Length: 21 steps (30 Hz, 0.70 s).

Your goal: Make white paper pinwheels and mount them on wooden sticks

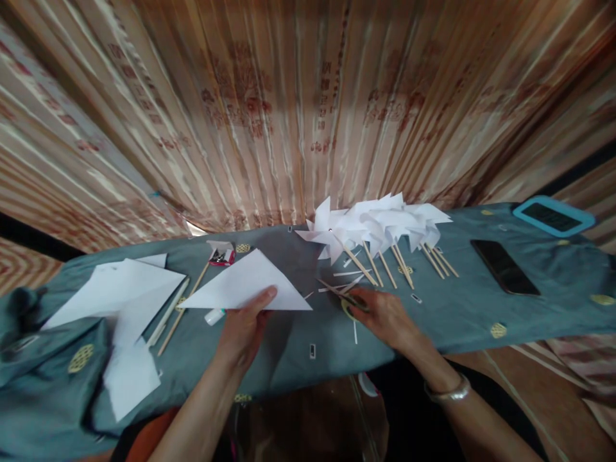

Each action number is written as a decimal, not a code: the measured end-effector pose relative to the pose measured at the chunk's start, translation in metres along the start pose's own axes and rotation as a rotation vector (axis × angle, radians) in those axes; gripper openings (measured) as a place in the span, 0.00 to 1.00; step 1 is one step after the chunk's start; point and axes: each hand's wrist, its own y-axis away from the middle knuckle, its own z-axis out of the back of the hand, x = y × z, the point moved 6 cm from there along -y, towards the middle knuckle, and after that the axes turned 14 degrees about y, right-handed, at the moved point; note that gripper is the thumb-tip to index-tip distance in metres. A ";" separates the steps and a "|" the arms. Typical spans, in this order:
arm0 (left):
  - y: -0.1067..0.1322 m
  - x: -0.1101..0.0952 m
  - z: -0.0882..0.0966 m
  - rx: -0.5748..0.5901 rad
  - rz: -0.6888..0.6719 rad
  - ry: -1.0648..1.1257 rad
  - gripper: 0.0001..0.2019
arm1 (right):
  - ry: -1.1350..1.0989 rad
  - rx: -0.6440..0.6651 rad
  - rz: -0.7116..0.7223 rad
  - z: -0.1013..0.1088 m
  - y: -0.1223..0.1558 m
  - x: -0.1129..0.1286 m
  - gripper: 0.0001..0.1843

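Note:
My left hand [245, 324] grips the lower edge of a folded white paper triangle [248, 282], thumb on top, holding it just above the grey-blue cloth. My right hand [382, 314] is closed over the green handles of a pair of scissors [344, 296] that lie on the cloth, blades pointing up and left. A silver bangle [447, 391] sits on that wrist. Thin white paper strips [349, 274] lie just beyond the scissors.
A pile of white paper pinwheels on wooden sticks [380, 228] lies at the back centre. White sheets [120, 292] and loose sticks [180, 314] lie left, with a small red-and-white box [221, 255]. A black phone [504, 266] and blue-cased tablet [553, 216] lie right. A striped curtain hangs behind.

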 end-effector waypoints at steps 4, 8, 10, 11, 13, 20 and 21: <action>-0.005 -0.007 -0.003 0.009 -0.034 0.015 0.21 | -0.921 0.215 -0.103 -0.016 0.004 0.003 0.16; -0.008 -0.012 -0.007 0.030 -0.038 0.048 0.22 | -1.541 0.342 -0.258 -0.033 0.010 0.021 0.23; -0.009 -0.012 -0.008 0.044 -0.023 0.060 0.23 | -1.672 0.386 -0.260 -0.038 0.013 0.033 0.22; -0.010 -0.012 -0.008 0.052 -0.016 0.059 0.23 | -1.694 0.415 -0.254 -0.041 0.015 0.039 0.22; -0.010 -0.011 -0.008 0.067 -0.010 0.045 0.24 | -1.686 0.449 -0.241 -0.043 0.021 0.047 0.20; -0.004 -0.009 -0.009 0.114 -0.011 -0.008 0.28 | -1.562 0.480 -0.063 -0.035 0.033 0.064 0.28; -0.003 -0.009 -0.009 0.100 -0.005 -0.017 0.28 | -1.533 0.471 -0.034 -0.034 0.034 0.065 0.29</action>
